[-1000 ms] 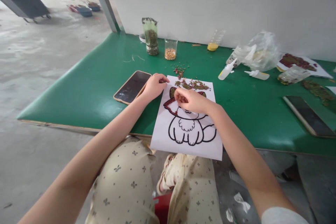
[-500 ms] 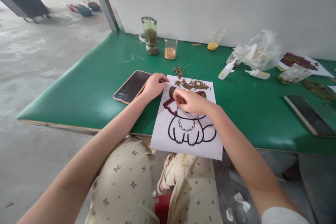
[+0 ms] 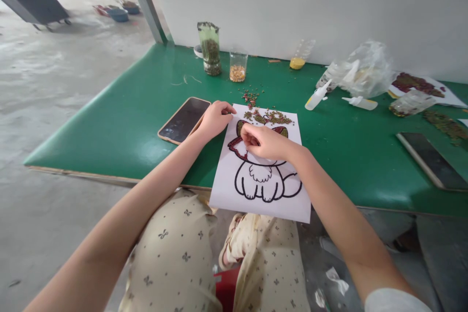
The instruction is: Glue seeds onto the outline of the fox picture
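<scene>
A white sheet of paper (image 3: 226, 190) with a black-outlined cartoon animal overhangs the table's front edge. Red and green grains cover parts of its ears and one cheek, and loose green grains (image 3: 276, 118) are heaped along its top. My left hand (image 3: 218, 116) rests beside a phone with a tan case (image 3: 185, 119), its fingertips reaching the sheet's upper left edge, fingers loosely extended. Over the animal's face, my right hand (image 3: 263, 140) has its fingers curled together in a pinch. Whatever lies between those fingertips is hidden, as is much of the face.
On the green table (image 3: 120, 122) stand a cut green bottle of grains (image 3: 210, 51) and a clear cup of yellow kernels (image 3: 237, 73). White glue bottles (image 3: 317, 96), a plastic bag (image 3: 369, 73) and a second phone (image 3: 431, 161) lie to the right. Loose grains (image 3: 250, 97) are scattered behind the paper.
Both hands keep nearly the same place. The right hand's curled fingers shift only very slightly over the face, and the view moves a touch.
</scene>
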`<state>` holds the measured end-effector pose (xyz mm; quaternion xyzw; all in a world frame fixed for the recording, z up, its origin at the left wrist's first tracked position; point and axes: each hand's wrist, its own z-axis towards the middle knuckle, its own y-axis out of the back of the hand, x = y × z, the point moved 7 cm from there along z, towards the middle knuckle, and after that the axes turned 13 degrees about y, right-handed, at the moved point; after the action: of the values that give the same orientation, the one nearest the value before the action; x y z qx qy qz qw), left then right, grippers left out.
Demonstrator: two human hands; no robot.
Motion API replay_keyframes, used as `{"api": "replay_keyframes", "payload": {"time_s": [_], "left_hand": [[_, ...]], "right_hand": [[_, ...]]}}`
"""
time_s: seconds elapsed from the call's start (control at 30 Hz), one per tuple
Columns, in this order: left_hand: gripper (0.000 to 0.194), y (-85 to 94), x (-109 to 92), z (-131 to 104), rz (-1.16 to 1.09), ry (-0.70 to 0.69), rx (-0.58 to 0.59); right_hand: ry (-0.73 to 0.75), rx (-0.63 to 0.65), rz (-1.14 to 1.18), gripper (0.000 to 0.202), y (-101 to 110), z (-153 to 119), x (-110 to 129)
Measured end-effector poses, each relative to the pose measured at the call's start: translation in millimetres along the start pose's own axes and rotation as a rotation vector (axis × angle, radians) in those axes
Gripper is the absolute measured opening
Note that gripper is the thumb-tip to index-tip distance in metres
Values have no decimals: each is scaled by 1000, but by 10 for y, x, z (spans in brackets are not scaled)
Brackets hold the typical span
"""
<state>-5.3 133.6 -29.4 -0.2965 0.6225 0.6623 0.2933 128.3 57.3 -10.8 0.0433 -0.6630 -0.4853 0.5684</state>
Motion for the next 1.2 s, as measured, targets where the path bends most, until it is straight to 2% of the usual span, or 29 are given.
{"api": "replay_keyframes", "payload": {"time_s": [1.1, 1.2], "left_hand": [[19, 10, -3, -6, 13, 22, -5], [19, 6, 2, -5, 9, 14, 1]], "right_hand": [[-15, 50, 23, 20, -64, -12, 29], [-4, 25, 7, 19, -25, -10, 45]]}}
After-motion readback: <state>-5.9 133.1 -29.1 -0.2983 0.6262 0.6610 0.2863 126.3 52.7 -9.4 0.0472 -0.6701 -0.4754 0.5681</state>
